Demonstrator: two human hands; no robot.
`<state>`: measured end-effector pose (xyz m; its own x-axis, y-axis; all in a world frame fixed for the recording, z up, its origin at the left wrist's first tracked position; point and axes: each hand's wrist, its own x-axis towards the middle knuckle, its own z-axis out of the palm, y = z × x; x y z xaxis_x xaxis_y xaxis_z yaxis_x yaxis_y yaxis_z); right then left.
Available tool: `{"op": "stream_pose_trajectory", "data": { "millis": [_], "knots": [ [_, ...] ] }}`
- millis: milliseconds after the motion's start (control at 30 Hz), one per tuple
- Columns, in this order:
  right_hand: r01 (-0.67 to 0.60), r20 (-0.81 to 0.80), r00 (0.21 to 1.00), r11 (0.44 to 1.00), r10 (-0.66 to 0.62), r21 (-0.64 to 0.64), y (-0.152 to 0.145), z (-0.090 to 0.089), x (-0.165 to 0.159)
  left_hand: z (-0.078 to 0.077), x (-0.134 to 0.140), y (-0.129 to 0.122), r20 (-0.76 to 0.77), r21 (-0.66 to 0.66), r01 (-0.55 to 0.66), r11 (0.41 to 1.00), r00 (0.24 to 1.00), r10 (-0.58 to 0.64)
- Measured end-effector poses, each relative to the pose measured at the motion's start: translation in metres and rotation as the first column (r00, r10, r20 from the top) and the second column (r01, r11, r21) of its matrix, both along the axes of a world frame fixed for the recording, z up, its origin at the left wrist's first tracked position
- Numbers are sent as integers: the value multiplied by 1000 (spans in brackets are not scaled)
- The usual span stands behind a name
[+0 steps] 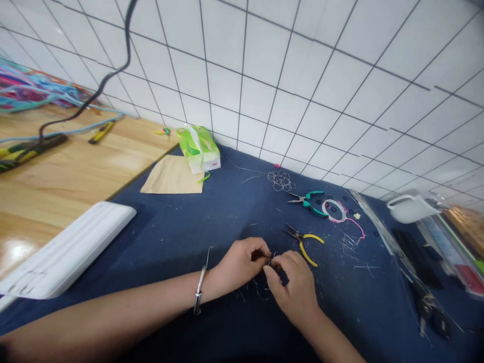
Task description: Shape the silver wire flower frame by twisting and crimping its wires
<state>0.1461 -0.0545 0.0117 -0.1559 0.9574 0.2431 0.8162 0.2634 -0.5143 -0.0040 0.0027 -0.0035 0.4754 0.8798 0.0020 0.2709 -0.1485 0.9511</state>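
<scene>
My left hand [242,263] and my right hand [297,283] meet over the dark blue mat [212,222], thumb and fingertips pinched close together. Between them runs a thin piece of wire [271,257], largely covered by the fingers. Fine curved strands also show just under the hands. Beyond my right hand lie small yellow-handled pliers [312,236], jaws apart. Farther back are teal-handled needle-nose pliers [313,201] and a loose tangle of silver wire [280,180]. A white ring [334,210] with pink cord sits beside the teal pliers.
A white power strip [75,247] occupies the left side. Behind it are brown paper [174,176] and a green tissue pack [199,148] near the tiled wall. A yellow cutter [101,132] rests on wood. At right stand a white cup [412,207] and scissors [427,307].
</scene>
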Motion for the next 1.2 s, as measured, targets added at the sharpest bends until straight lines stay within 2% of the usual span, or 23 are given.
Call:
{"op": "stream_pose_trajectory", "data": {
  "millis": [100, 233, 333, 633, 833, 900, 967, 1067, 1133, 1200],
  "knots": [
    [44, -6, 999, 999, -44, -29, 1, -4, -2, 0, 1, -1, -28, 35, 0, 999, 1000, 1],
    [90, -64, 993, 991, -96, -97, 1, -6, -2, -3, 2, 0, 5, -51, 12, 999, 1000, -11],
    [94, -120, 987, 990, -106, -102, 0, -5, -1, -6, 2, 0, 37, -100, 25, 995, 999, -22],
    [117, -172, 975, 984, -139, -131, 0, -11, -1, 1, 1, 1, -36, 51, 21, 998, 999, -19],
    [145, -174, 970, 978, -171, -151, -1, -11, -2, 5, 2, -2, -44, 48, 32, 998, 999, -30],
    [148, -180, 969, 981, -169, -127, -1, -11, -2, 6, 2, -2, -12, -13, 44, 999, 999, -44],
    [128, -179, 973, 988, -143, -91, -1, -10, -1, 5, 1, -1, 70, -147, 74, 986, 995, -64],
    [86, -178, 980, 995, -93, -43, 0, -10, 1, 1, 0, 1, 253, -363, 174, 915, 964, -83],
    [73, -183, 980, 997, -77, -28, 0, -9, 2, -1, 0, 2, 325, -425, 223, 877, 942, -82],
    [64, -189, 980, 998, -67, -23, 1, -8, 3, -1, 0, 3, 344, -443, 235, 865, 936, -78]
  ]
}}
